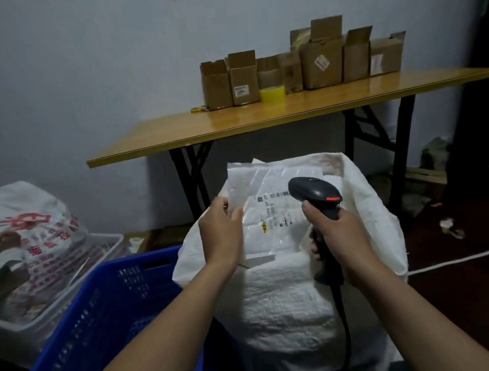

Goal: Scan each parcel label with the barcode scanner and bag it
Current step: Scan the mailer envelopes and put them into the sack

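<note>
My left hand [222, 232] pinches the left edge of a white plastic parcel [263, 189] and holds it upright over the mouth of a big white woven sack [283, 299]. The parcel's printed label [273, 212] faces me, with a barcode near its top. My right hand [339, 237] grips the handle of a dark barcode scanner [314, 191]. The scanner's head sits just right of the label and points at it. A black cable hangs from the handle down across the sack.
A blue plastic crate [105, 311] stands at my lower left. Behind it a white basket [24, 326] holds a printed sack [26, 237]. A wooden folding table [259, 116] at the back carries several cardboard boxes [302, 62] and a yellow tape roll [272, 94].
</note>
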